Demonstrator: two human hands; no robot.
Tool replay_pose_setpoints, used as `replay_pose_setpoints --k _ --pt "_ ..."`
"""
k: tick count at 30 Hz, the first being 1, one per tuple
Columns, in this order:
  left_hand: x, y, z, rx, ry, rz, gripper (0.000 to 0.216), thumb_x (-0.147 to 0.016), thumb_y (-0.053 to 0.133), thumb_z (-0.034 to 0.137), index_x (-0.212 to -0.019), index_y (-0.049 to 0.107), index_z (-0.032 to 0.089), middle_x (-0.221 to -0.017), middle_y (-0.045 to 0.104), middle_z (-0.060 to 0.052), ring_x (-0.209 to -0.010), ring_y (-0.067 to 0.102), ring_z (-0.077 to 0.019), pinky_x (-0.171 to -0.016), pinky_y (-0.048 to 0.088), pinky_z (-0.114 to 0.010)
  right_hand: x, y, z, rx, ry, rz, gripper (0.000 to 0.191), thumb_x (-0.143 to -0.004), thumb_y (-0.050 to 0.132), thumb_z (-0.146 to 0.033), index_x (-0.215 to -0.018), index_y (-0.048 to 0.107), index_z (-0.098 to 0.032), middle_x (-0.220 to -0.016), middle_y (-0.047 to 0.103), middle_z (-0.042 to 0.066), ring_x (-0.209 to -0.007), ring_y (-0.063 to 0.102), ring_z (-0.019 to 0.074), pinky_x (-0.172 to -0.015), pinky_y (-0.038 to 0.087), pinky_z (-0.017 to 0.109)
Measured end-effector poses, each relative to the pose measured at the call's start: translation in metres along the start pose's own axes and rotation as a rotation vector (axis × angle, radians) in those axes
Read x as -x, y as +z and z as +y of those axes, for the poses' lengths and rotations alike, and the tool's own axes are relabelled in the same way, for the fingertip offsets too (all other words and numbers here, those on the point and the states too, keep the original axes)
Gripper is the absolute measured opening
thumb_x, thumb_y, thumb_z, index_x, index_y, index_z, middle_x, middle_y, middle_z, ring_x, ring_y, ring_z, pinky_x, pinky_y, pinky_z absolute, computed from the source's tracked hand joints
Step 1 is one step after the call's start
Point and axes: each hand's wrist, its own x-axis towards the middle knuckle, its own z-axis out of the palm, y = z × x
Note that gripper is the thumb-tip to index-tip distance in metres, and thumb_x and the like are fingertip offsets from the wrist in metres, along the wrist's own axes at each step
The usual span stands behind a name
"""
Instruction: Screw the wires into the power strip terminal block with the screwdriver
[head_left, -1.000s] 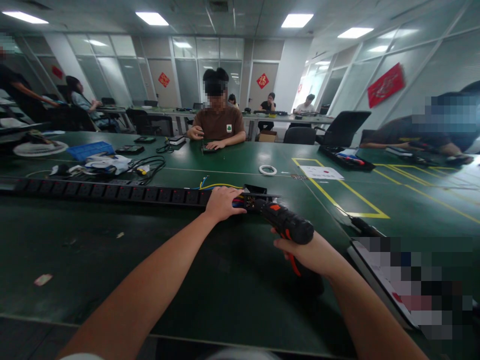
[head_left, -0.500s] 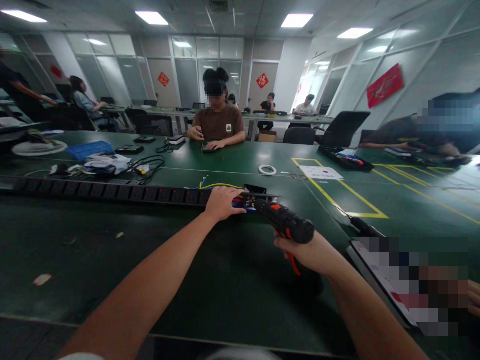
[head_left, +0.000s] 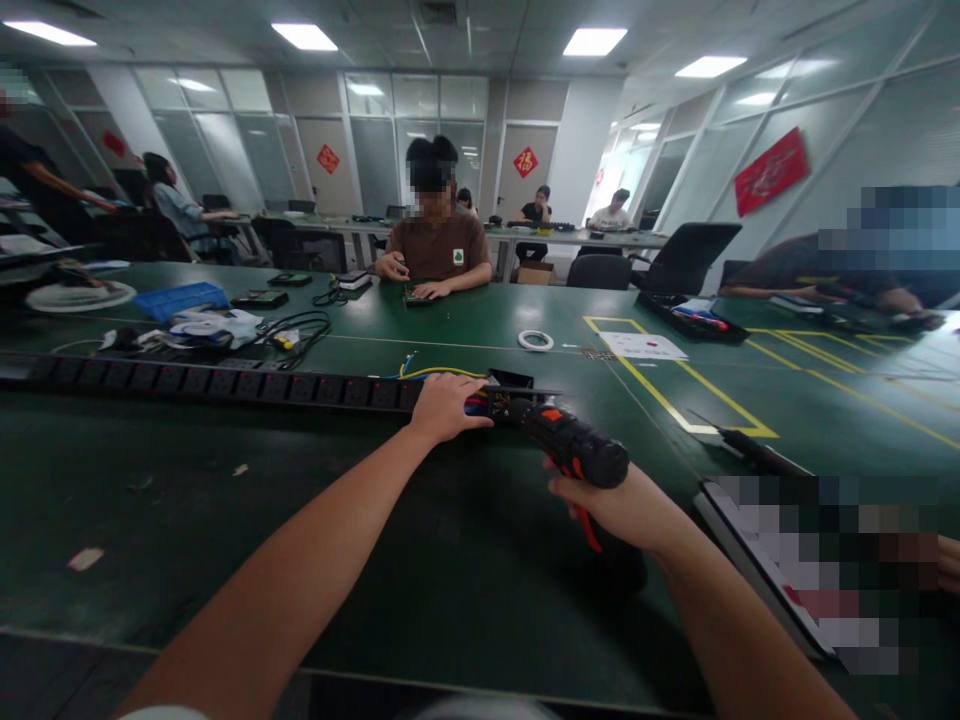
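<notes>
Now, the right hand (head_left: 619, 505) has its fingers wrapped round the grip of a black-and-orange drill (head_left: 577, 445), nose aimed at the open end of a long power strip (head_left: 225, 385). Over on the other side, the left hand (head_left: 446, 408) grips that same end, fingers across the top, thumb on the near edge. Whether the bit touches anything, I can't tell. It looks like drill work at the open end, one hand steadying, the other aiming; the move calls for a firm hold and a straight line, clear of the yellow wire (head_left: 431, 372) behind the fingers.

Outward we go: the strip lies across a green table (head_left: 450, 590), a white ring (head_left: 535, 341) beyond it, a blue tray (head_left: 182, 303) off left. Across sits a co-worker in a brown shirt (head_left: 439, 245), and behind, glass partitions, red signs (head_left: 526, 161) and bright ceiling lights (head_left: 595, 41).
</notes>
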Motion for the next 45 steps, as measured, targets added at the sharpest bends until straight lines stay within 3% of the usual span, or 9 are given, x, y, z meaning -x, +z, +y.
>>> replay_pose_setpoints --k 26,40,45 --pt "0.0001 0.0005 -0.0006 0.003 -0.001 0.001 0.081 -0.089 0.077 0.077 -0.151 0.068 0.025 -0.146 0.074 -0.010 -0.129 0.065 -0.0358 -0.108 0.042 -0.049 -0.0013 0.0013 0.0013 0.034 -0.006 0.013 0.016 -0.079 0.071 -0.030 -0.092 0.068 -0.022 -0.068 0.070 0.000 -0.065 0.070 0.0219 -0.065 0.055 0.034" --pt "0.0000 0.0011 -0.0007 0.001 0.004 0.009 0.080 -0.090 0.077 0.077 -0.151 0.068 0.026 -0.144 0.074 -0.011 -0.128 0.065 -0.0357 -0.107 0.042 -0.049 0.0007 0.0014 -0.0029 0.022 0.022 0.014 0.032 -0.080 0.072 -0.028 -0.111 0.072 -0.018 -0.065 0.069 -0.002 -0.064 0.069 0.0215 -0.063 0.054 0.033" --pt "-0.0001 -0.0008 0.0006 0.003 0.006 0.004 0.079 -0.090 0.077 0.076 -0.150 0.069 0.026 -0.145 0.074 -0.011 -0.127 0.065 -0.0361 -0.106 0.042 -0.049 0.0007 0.0016 -0.0030 0.026 0.015 0.021 0.031 -0.079 0.074 -0.027 -0.108 0.072 -0.018 -0.064 0.069 -0.002 -0.063 0.068 0.0206 -0.062 0.053 0.032"
